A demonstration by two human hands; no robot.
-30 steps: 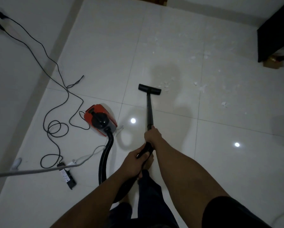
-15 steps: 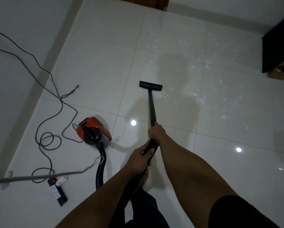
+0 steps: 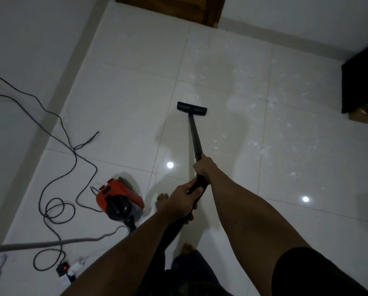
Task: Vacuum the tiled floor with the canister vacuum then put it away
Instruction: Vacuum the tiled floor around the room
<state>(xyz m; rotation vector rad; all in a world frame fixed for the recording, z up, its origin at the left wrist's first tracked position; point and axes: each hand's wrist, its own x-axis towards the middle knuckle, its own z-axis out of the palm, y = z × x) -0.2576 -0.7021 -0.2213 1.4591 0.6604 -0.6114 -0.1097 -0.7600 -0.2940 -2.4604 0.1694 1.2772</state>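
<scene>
A red and black canister vacuum sits on the white tiled floor at lower left. Its black wand runs up the middle to a flat black floor head resting on the tiles. My right hand grips the wand higher up. My left hand grips the black handle just below it. White scraps of debris lie scattered to the right of the wand and beyond the head. The hose passes behind my left forearm, mostly hidden.
Black power cable loops on the floor left of the canister, running to a power strip with a red light. A grey cord crosses at lower left. Dark furniture stands at right, a wooden door ahead. My bare foot is beside the canister.
The floor head has been pushed forward and slightly left across the tiles. I have stepped forward, so the canister and cables now sit lower in view. Both hands keep their grip.
</scene>
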